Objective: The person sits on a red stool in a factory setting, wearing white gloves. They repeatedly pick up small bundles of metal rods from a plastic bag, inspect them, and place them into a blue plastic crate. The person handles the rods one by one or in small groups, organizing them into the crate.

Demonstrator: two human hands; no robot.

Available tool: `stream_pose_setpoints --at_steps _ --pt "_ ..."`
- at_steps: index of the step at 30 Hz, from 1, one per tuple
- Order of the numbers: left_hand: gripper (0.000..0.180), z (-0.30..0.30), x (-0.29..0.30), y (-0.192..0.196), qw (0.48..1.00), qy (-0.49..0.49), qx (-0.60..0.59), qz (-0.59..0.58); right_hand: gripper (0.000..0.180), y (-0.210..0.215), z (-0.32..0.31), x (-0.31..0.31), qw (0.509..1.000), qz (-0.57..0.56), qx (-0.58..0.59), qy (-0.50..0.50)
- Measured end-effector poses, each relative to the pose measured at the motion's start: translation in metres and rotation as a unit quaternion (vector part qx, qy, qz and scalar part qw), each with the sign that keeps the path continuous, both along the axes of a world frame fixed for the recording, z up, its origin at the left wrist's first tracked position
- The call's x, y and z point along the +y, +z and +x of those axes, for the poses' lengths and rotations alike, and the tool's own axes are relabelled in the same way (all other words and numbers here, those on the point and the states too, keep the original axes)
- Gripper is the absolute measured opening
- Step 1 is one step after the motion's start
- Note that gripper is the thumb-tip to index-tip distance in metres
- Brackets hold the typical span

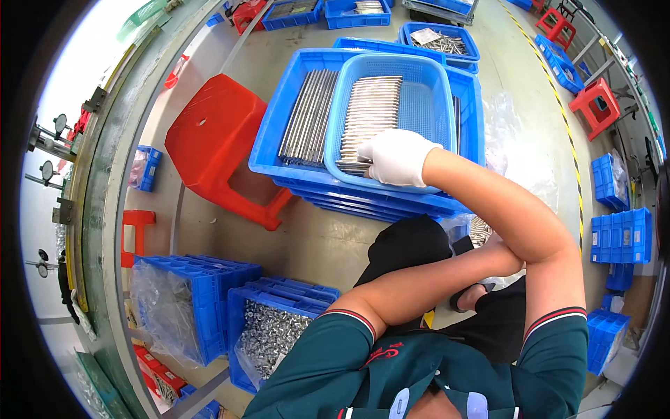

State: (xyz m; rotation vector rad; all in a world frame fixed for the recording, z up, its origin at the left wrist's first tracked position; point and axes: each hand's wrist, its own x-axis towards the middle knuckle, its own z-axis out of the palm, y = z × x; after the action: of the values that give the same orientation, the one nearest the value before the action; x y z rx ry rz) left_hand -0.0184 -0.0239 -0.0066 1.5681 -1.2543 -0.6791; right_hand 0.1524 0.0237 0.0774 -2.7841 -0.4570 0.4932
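Observation:
My right hand, in a white glove, reaches into a light-blue perforated plastic basket. Its fingers are curled closed at the near end of a row of metal rods, gripping the rods there. The fingertips partly hide how many are held. The basket rests in a larger blue crate, where longer metal rods lie side by side left of the basket. My left forearm crosses beneath the right one, and the left hand is hidden behind it.
A red stool stands left of the stacked crates. Near my left side sits a blue crate of small metal parts. Another crate of metal pieces is beyond. A metal-framed bench runs along the left.

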Motion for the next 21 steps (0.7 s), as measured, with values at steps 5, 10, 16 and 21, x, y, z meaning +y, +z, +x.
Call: stream_pose_setpoints --at_steps 5,10,16,21 --pt "0.016 0.000 0.003 0.004 0.999 0.024 0.022 -0.036 0.021 0.004 -0.005 0.001 0.996 -0.040 -0.076 0.006" --pt "0.017 0.002 0.004 0.001 0.998 0.001 0.047 -0.031 0.023 -0.014 0.005 -0.005 0.994 0.019 -0.103 -0.015" --pt "0.020 0.009 0.012 0.017 0.998 -0.025 0.049 0.013 0.021 -0.007 0.000 -0.007 0.992 0.068 -0.101 0.009" --pt "0.023 0.006 0.011 0.013 0.996 -0.013 0.081 -0.046 0.022 0.000 -0.004 -0.002 0.990 0.046 -0.121 0.058"
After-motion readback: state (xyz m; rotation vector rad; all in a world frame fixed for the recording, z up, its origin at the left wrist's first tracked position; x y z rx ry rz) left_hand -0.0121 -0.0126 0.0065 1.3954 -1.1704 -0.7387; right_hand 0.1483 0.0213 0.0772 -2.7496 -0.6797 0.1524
